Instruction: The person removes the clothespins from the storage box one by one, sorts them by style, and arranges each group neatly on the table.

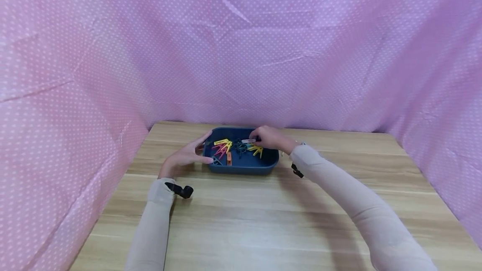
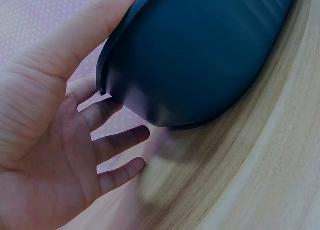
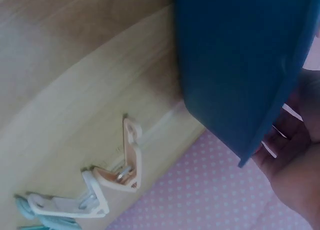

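Note:
A dark blue plastic tub (image 1: pixel 241 170) sits on the table with several clothespins inside. My left hand (image 1: pixel 184 155) holds its left end, thumb over the near rim and forefinger along the far corner. In the left wrist view, the ring and little fingers (image 2: pixel 122 174) stand apart from the tub wall. My right hand (image 1: pixel 269 137) reaches over the right rim and pinches a pale clothespin (image 1: pixel 246 141). Below it lie yellow clothespins (image 1: pixel 257 150) and dark green ones (image 1: pixel 239 147). Pink (image 1: pixel 220 151), yellow and orange clothespins (image 1: pixel 229 159) lie toward the left, near a grey-blue one (image 1: pixel 216 161).
On the wood-grain table (image 1: pixel 233 216), a peach clothespin (image 3: pixel 131 157) and a white one (image 3: pixel 75 202) stand right of the tub, with teal ones beside them. Pink dotted cloth (image 1: pixel 241 53) hangs behind and at both sides.

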A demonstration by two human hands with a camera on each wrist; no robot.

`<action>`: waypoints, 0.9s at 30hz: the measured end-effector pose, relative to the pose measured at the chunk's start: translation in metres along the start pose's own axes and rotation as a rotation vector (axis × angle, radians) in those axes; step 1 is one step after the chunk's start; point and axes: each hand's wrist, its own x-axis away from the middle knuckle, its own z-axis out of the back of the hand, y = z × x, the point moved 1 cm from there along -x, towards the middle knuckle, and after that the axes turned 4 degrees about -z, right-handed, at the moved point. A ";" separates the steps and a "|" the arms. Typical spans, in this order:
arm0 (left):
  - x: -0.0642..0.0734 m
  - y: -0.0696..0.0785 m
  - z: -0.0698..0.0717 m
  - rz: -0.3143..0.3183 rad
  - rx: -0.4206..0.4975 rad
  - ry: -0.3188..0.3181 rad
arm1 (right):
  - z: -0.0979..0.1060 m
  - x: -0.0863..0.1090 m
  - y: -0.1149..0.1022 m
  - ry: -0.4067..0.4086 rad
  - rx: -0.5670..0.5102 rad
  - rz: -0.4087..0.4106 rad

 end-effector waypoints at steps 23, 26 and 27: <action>-0.001 -0.001 0.001 -0.047 -0.062 -0.010 | -0.013 0.003 -0.008 0.075 0.036 -0.097; -0.001 0.000 0.001 -0.044 -0.071 -0.009 | -0.015 0.001 -0.008 0.018 0.046 -0.125; -0.001 0.000 0.001 -0.041 -0.070 -0.006 | -0.016 0.001 -0.009 0.006 0.046 -0.127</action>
